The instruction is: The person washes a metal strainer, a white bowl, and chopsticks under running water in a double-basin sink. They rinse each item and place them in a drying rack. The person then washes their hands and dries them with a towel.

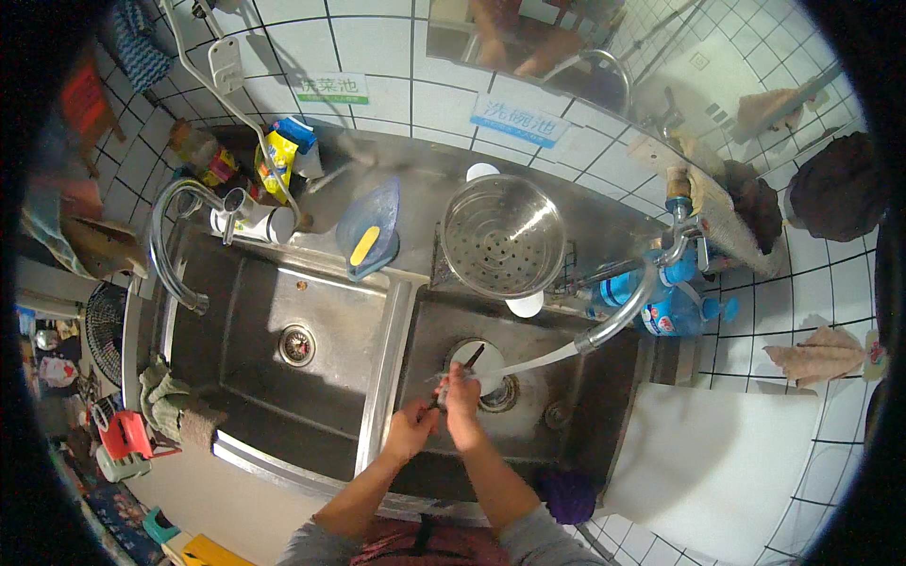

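My right hand [463,400] grips a slim dark utensil [475,356], whose tip sticks out above the fingers; its exact kind is unclear. Close beside it, my left hand [410,429] holds the lower end of the same utensil. Both hands are over the right sink basin [517,442]. Water [534,362] streams from the right faucet [623,315] toward my right hand. A white round dish [488,349] lies in the basin beyond my hands, beside the drain [501,396]. Something greyish between my fingers is too blurred to name.
A perforated steel steamer pan [502,237] rests behind the right basin. The left basin [333,311] has its own curved faucet [159,233]. Plastic bottles [669,311] stand at right, near a white board [715,453]. A purple cloth [568,495] hangs on the front edge.
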Demonstrator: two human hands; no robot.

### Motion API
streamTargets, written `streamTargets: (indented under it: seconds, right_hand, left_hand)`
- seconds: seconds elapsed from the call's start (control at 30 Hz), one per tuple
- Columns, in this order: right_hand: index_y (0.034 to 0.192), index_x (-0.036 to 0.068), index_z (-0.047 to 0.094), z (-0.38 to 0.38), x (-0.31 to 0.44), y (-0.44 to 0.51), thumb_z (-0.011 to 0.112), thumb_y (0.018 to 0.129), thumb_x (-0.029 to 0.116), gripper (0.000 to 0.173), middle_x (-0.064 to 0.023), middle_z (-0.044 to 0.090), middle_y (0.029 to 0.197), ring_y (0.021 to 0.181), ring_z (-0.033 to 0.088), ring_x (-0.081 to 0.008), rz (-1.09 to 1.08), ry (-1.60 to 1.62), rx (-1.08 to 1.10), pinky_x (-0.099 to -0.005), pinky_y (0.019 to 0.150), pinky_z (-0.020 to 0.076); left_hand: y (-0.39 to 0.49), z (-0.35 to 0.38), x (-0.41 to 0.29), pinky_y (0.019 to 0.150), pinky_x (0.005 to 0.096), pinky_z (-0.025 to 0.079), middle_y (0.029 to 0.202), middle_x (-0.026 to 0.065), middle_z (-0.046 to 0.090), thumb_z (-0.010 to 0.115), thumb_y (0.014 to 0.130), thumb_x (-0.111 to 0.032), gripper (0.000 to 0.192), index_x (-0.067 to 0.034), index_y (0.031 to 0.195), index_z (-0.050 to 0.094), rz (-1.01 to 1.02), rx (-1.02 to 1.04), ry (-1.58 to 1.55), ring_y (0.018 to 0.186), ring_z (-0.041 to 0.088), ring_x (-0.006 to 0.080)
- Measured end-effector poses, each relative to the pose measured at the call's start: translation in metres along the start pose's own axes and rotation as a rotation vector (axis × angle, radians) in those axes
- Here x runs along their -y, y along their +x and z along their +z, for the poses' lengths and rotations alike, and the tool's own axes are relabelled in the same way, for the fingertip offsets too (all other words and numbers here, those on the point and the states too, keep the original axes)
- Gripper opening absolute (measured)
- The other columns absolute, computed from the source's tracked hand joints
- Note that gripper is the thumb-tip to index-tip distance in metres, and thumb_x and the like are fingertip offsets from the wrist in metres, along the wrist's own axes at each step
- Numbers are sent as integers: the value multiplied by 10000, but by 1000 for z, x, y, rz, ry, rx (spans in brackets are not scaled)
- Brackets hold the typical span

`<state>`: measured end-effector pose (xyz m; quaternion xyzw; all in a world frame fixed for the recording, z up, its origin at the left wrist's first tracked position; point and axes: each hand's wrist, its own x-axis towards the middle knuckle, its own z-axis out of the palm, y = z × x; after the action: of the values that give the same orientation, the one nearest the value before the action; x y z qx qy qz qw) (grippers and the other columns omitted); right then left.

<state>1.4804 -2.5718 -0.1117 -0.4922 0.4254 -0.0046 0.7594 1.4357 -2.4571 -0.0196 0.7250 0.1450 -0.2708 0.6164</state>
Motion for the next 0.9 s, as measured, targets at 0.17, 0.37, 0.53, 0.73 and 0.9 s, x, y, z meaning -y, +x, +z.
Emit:
streamTargets:
  seconds: [0.17,0.37,0.53,0.73,0.9]
  right_hand:
    - [862,98,602,-58,30,101,536,985,408,340,-75,592,688,529,571,-214,55,440,-45,-373,487,490]
    - [1019,76,615,-71,2,46,510,1012,388,330,-73,651,859,771,641,-239,336,141,-83,-410,689,542]
    - [1023,72,598,-76,3,41,552,995,393,326,-61,646,942,795,627,-165,-178,-258,347,-360,660,524]
    - [1003,26,557,-91,25,49,538,1005,365,340,-84,627,882,757,614,-206,7,-863,628,-386,659,503]
    - [1013,84,541,-87,76,-35,526,1004,389,306,-33,575,734,561,532,-123,42,-645,523,-305,444,411]
  left_hand:
    - [-30,6,5,519,263,427,693,27,624,518,1027,-281,289,-25,959,632,-165,176,-142,570,556,107]
    - [4,30,6,479,258,354,715,28,661,493,1028,-352,348,-36,1000,638,-265,161,-527,522,453,82]
    - [42,26,-7,515,253,394,836,15,636,476,1034,-385,323,-104,1100,620,-355,362,-182,638,528,90]
    - [122,48,-11,708,304,521,973,103,716,513,1021,-344,357,-40,1008,701,-296,366,-711,807,658,158]
    - [155,69,-1,689,339,561,858,80,726,597,981,-294,317,13,995,678,-265,120,-509,826,697,183]
